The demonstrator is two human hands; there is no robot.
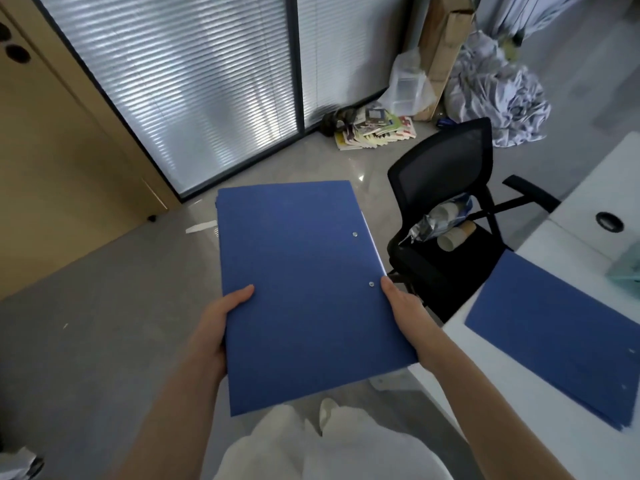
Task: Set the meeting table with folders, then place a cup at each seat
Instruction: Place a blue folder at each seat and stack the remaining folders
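A flat blue cardboard folder with two small metal rivets [304, 292] is held level above the grey floor, the left hand [216, 323] gripping its left edge with the thumb on top and the right hand [410, 318] clasping its right edge just below the lower rivet. A second blue folder [554, 327] lies flat on the white meeting table [585, 216] at the right, near the table's edge. Between the held folder and the table stands a black mesh-backed office chair [446, 188], whose seat carries a sleeve of paper cups in crinkled plastic wrap [443, 220].
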